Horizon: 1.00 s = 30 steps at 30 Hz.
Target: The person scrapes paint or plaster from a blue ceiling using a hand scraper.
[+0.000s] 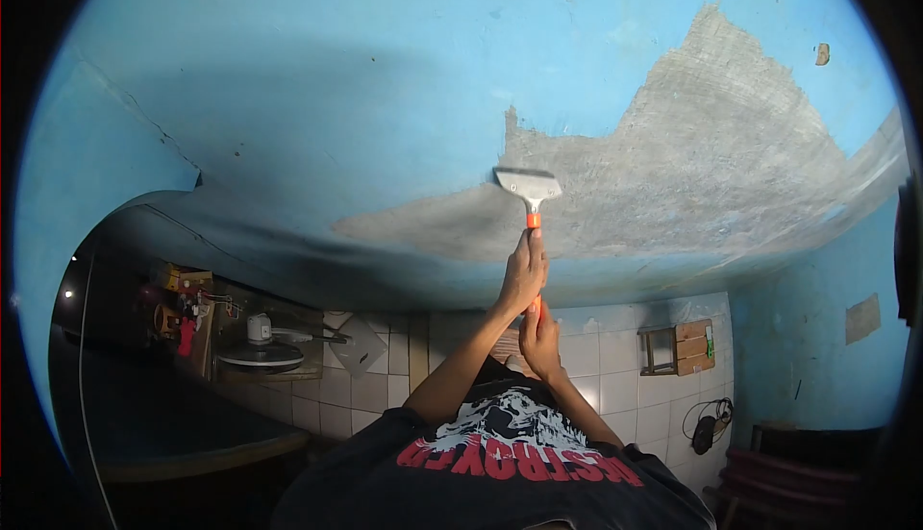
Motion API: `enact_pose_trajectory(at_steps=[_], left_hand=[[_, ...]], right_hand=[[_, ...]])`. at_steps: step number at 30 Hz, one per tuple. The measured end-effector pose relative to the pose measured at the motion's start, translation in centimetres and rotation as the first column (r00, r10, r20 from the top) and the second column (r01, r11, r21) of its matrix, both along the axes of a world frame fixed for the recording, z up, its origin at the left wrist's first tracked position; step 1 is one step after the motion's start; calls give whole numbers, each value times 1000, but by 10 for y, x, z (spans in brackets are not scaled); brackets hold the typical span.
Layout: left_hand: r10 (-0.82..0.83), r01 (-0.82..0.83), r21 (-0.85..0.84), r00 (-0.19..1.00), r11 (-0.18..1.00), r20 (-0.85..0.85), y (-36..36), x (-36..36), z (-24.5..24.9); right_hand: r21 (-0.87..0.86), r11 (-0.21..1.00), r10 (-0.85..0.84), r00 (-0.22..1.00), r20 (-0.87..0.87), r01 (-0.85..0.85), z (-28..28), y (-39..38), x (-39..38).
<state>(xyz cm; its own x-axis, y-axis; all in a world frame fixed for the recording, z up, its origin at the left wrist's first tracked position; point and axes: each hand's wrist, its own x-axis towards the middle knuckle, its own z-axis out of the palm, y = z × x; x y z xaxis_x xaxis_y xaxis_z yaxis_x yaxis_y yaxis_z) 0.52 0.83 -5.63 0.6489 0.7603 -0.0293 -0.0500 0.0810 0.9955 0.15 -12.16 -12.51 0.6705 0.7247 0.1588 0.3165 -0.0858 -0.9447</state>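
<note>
Both hands grip the orange handle of a wide metal scraper [529, 184]. My left hand [523, 269] is closed round the upper handle, just below the metal head. Lower down, my right hand [541, 341] wraps the handle's end. The blade lies against or very close to the blue wall [365, 117], at the border of a large bare grey patch [673, 155] where the paint is gone. This patch has a ragged edge and rises to a peak at the upper right.
A small wooden stool [692, 348] and a black cable bundle [707, 431] are on the tiled floor [615, 357] to the right. A fan [260, 352] lies at the left, near a doorway. Dark red chairs [798, 487] stand at the lower right.
</note>
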Motion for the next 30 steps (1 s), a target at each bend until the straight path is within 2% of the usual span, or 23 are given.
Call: enact_pose_trajectory(at_steps=[1,3,4,6,8,10,14,16,18,20,22,24,26,28,30], left_hand=[[17,-17,0,999,1000,-28,-1,-1,-13],[22,-22,-1,998,1000,-65,0,-3,-9],[23,-22,5,998,1000,-65,-2,-3,-8],[-1,-1,-123,1000,992,-13,-8,-3,4],[-7,6,-163,1000,987,-7,-9,-4,1],[-24,49,-217,993,975,116,-8,-3,-11],[-37,80,-195,976,978,214,-21,-6,-24],[-28,70,-230,983,971,183,-19,-9,-26],[-11,49,-240,988,969,155,-14,-8,-3],[-1,12,-68,988,998,155,-7,-5,31],[4,7,-68,988,998,155,-3,-6,50],[-12,19,-40,986,999,166,-1,-7,53],[-3,12,-53,985,998,173,-7,-10,25],[14,6,-136,990,991,144,-12,-12,2],[17,9,-155,985,988,169,-11,-9,26]], right_hand=[[5,1000,2,1000,1,-2,-8,-2,-1],[-91,996,-10,999,37,13,-15,-4,-3],[-86,996,-10,999,37,13,-19,-6,-2],[-17,1000,-6,1000,7,6,-14,-8,-1],[0,1000,-10,1000,14,10,-11,-11,0],[-123,992,-13,999,-34,8,-10,-12,4],[-160,987,4,993,-120,-24,-27,-12,4],[-124,992,3,1000,2,-2,-40,-9,2],[-59,998,-2,1000,1,2,-11,2,1],[5,1000,2,1000,-5,-2,13,18,3],[135,991,-19,996,82,7,26,26,4],[98,995,6,999,32,-9,28,25,0],[162,987,-25,998,59,15,21,17,-6],[111,994,-8,1000,27,5,15,8,-8],[59,998,2,1000,-11,-1,24,12,-7]])
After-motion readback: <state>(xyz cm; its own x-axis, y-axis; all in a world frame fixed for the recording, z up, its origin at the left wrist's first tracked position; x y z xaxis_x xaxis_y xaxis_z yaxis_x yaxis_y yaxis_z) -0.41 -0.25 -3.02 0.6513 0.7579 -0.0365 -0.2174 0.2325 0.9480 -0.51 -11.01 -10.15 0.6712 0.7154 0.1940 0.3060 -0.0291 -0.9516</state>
